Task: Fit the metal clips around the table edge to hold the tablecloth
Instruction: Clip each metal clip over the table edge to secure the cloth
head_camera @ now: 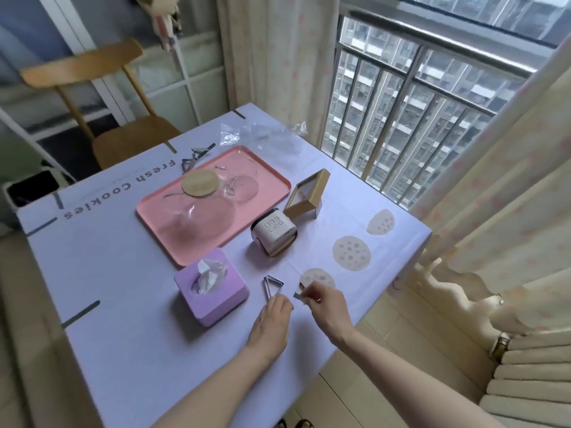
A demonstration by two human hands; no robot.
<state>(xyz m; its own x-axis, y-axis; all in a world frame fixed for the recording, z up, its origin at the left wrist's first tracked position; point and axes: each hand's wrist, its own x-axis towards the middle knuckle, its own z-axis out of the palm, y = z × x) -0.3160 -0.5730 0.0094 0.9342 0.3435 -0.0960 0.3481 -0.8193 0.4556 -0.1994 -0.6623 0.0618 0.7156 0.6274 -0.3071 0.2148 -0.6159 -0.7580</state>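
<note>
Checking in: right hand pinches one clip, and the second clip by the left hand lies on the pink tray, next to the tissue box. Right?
Not quite. The head view shows the second clip lying on the tablecloth, not on the pink tray. The rest holds: right hand pinches the other clip, tissue box alongside.

Two arms show, both bare from the wrist down to the lower edge of the view. The left grip (272, 316) is a bare hand, and so is the right grip (327, 304), bare at wrist and fingers alike. The left forearm (216, 375) looks slender and tapers toward the wrist. The right forearm (401, 375) fills more of the picture and looks broader. At the very bottom edge, dark footwear (293, 424) peeps in, too small to tell more.
</note>
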